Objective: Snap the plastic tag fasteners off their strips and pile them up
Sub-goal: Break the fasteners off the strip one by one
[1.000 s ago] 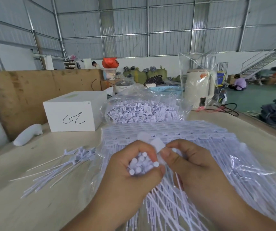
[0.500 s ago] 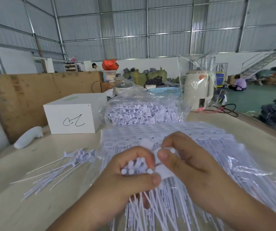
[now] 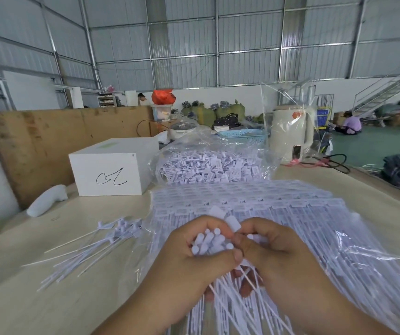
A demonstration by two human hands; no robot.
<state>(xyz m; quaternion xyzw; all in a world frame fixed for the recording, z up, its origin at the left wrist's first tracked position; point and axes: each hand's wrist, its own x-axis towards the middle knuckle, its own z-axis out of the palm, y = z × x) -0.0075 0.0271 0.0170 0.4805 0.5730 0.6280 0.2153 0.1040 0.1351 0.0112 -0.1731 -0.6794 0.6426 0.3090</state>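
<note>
The left hand (image 3: 189, 257) curls round a bundle of fasteners (image 3: 210, 243), their round white heads sticking up out of the fist and their thin tails hanging below. The right hand (image 3: 274, 250) presses against it from the right, its fingertips pinching a flat tag (image 3: 233, 223) at the top of the bundle. Both hands hover over the sheet of unbroken strips (image 3: 278, 206) in clear wrap, which spreads from the near edge to the middle of the table (image 3: 20, 303). A loose pile of snapped fasteners (image 3: 102, 243) lies just left of the sheet, with bare tabletop to its left and near side. Farther back, a bag of tags (image 3: 208, 165) sits beside a white box (image 3: 114, 165). The table's right edge runs diagonally past the sheet, with green floor beyond.
</note>
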